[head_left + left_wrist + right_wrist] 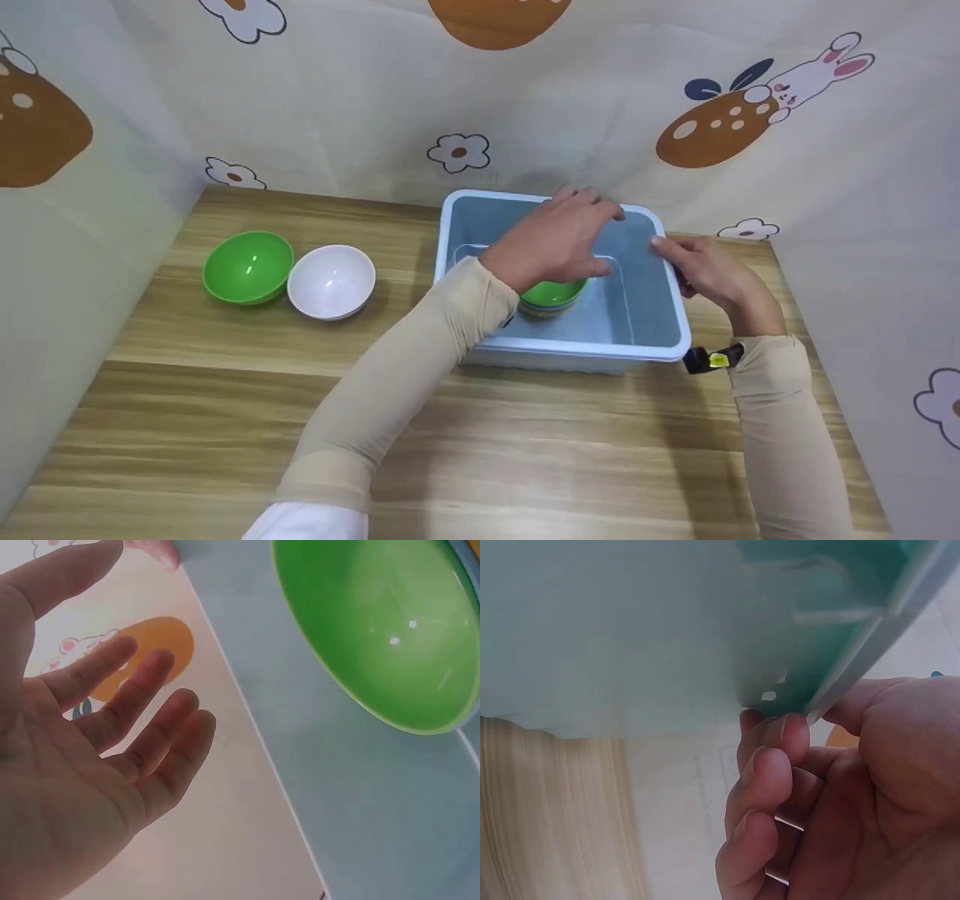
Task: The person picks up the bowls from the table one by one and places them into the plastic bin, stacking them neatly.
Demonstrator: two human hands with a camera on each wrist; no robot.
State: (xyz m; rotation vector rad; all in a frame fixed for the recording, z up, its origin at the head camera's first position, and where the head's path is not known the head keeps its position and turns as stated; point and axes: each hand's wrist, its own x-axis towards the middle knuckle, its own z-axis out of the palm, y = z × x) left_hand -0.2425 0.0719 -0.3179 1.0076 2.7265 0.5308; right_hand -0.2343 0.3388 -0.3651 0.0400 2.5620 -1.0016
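My left hand (pixel 559 236) hovers over a pale blue plastic bin (pixel 574 346), thumb and fingers spread apart with nothing between them. Below it, inside the bin, sits a small stack of bowls topped by a green bowl (pixel 559 292); blue and yellowish edges show under it. In the left wrist view, the green bowl (pixel 390 637) lies to the side of the open palm. My right hand (pixel 716 277) grips the bin's right rim, with its thumb on top and fingers curled beneath. The right wrist view shows those fingers (pixel 757 787) against the bin's outer wall (pixel 630 645).
A green bowl (pixel 249 268) and a white bowl (pixel 331 281) stand side by side at the left of the wooden table (pixel 225 420). Patterned cloth (pixel 360 97) walls in the back and both sides, close behind the bin.
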